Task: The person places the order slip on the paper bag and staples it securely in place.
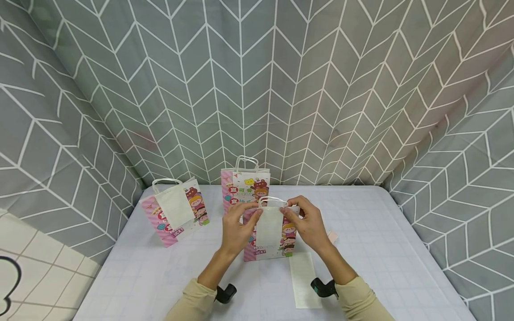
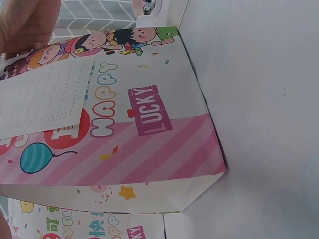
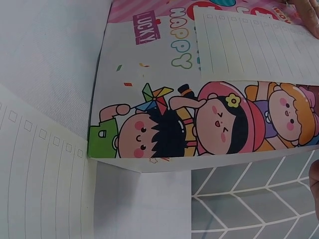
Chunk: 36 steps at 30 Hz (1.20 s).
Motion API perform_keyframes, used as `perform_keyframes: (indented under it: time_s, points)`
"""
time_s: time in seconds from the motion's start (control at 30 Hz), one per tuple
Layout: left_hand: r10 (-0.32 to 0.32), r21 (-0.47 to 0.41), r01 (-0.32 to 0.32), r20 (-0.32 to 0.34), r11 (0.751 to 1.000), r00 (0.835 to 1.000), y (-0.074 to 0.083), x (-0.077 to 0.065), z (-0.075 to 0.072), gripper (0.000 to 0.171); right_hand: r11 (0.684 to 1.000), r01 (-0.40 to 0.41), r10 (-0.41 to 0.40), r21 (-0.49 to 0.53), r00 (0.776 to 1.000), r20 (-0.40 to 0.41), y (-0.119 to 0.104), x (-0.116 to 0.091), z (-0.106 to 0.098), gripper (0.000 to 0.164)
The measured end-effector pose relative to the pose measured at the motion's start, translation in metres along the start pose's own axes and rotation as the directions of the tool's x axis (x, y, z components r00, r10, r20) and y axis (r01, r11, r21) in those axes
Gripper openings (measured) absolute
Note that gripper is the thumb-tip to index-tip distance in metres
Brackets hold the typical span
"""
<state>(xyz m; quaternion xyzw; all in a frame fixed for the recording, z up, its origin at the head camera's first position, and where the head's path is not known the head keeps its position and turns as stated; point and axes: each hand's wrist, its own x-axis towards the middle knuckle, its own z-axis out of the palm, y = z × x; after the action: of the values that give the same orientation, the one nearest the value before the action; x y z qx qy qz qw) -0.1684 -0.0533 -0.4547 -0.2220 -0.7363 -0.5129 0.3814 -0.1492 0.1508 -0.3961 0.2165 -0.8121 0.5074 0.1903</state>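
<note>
A small paper gift bag (image 1: 250,255) with pink stripes and cartoon children stands upright on the table before me. Over its front hangs a lined paper strip (image 1: 269,229), its top at the bag's upper edge under the white handle (image 1: 273,199). My left hand (image 1: 236,227) pinches the bag's top left edge, thumb in front at the strip's corner. At the top right edge my right hand (image 1: 311,223) pinches likewise. The strip's lines and small checkboxes show in the right wrist view, where the strip (image 3: 249,47) covers part of the printed front.
A matching bag (image 1: 201,228) with a strip on its front stands to the left. Another bag (image 1: 226,191) stands behind the held one. A loose lined strip (image 1: 307,285) lies by my right forearm, and a small pinkish piece (image 1: 332,236) is beyond my right wrist.
</note>
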Motion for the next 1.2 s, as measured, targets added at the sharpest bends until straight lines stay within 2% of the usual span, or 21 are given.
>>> perform_keyframes:
  time_s: [0.5, 0.63, 0.77, 1.03, 1.2]
  points:
    - [-0.011, -0.011, 0.011, 0.019, 1.000, 1.000, -0.002, 0.000, 0.000, 0.018, 1.000, 0.001, -0.001, 0.003, 1.000, 0.003, 0.000, 0.000, 0.000, 0.011]
    - [-0.012, -0.004, 0.012, 0.018, 1.000, 1.000, -0.003, -0.001, -0.001, 0.018, 1.000, -0.025, 0.025, 0.013, 1.000, -0.005, 0.002, -0.001, -0.004, 0.015]
    - [-0.009, -0.006, 0.009, 0.016, 1.000, 1.000, -0.002, -0.001, 0.000, 0.017, 0.999, -0.041, 0.042, 0.008, 0.998, -0.044, 0.016, -0.001, -0.018, 0.017]
    - [-0.021, -0.016, 0.021, 0.020, 1.000, 1.000, -0.001, 0.000, -0.001, 0.018, 0.980, -0.156, 0.148, -0.121, 0.987, -0.068, 0.071, -0.013, -0.061, 0.017]
    - [-0.004, -0.014, 0.004, 0.014, 1.000, 1.000, -0.002, 0.001, -0.001, 0.019, 0.961, -0.220, 0.212, -0.168, 0.975, -0.065, 0.087, -0.023, -0.082, 0.019]
